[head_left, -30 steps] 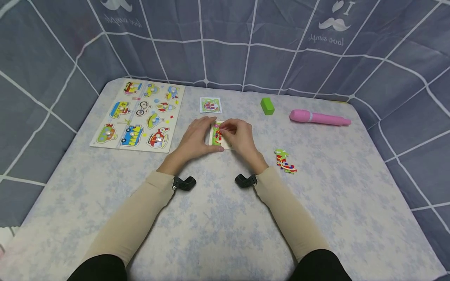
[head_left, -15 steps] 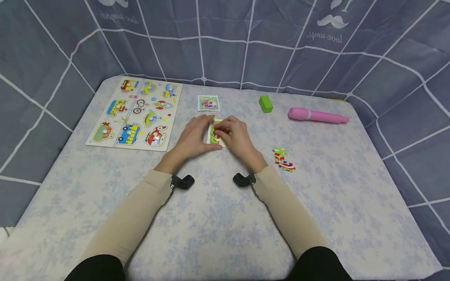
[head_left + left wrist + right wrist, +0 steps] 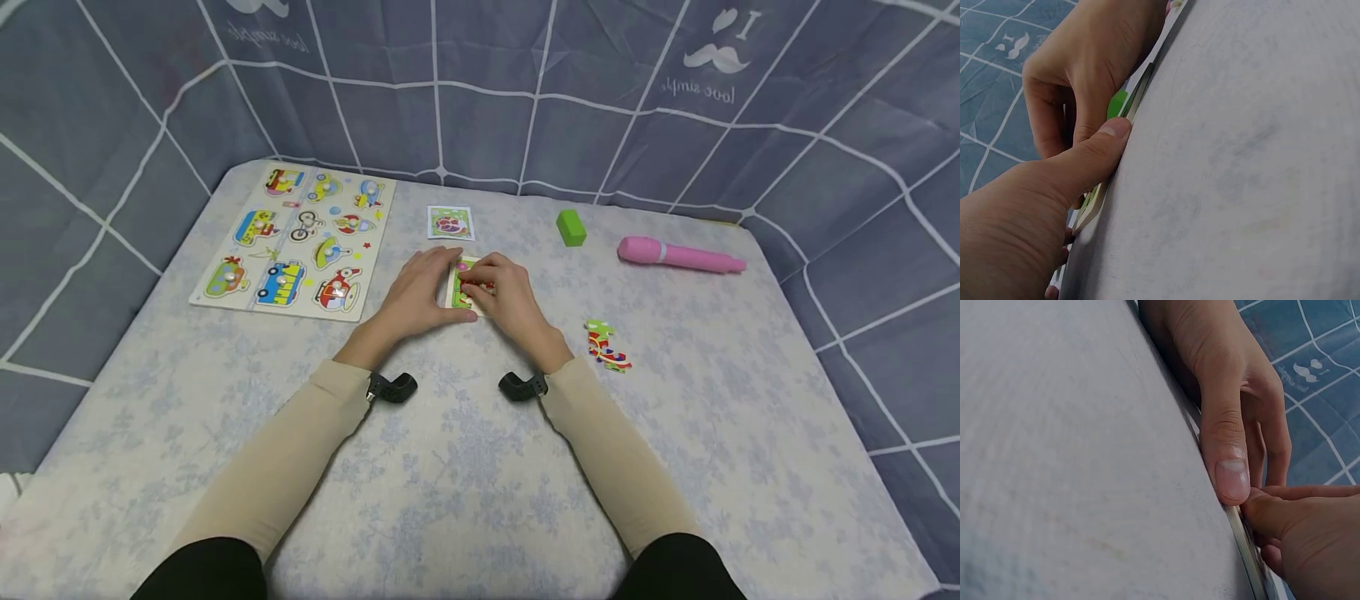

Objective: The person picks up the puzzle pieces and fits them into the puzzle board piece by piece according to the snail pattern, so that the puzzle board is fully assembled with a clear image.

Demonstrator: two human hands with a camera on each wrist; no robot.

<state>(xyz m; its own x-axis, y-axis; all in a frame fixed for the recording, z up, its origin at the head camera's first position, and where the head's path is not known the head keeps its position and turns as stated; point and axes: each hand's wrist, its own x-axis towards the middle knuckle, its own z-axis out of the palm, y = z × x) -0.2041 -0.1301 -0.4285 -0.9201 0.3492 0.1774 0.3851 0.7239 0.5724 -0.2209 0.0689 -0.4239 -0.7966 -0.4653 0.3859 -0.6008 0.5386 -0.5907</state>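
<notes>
Green-and-red, the small pale-edged puzzle board (image 3: 458, 293) lies on the white, blue-mottled tablecloth (image 3: 450, 475), held between my left hand's spread thumb and fingers (image 3: 420, 268). My right hand (image 3: 512, 293) bunches its fingertips over it; I can't tell whether they pinch anything.

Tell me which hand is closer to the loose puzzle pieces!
Right. In the head view, the right hand is up and to the left of the loose puzzle pieces; the left hand is farther off on that same side, beyond the right hand.
</notes>
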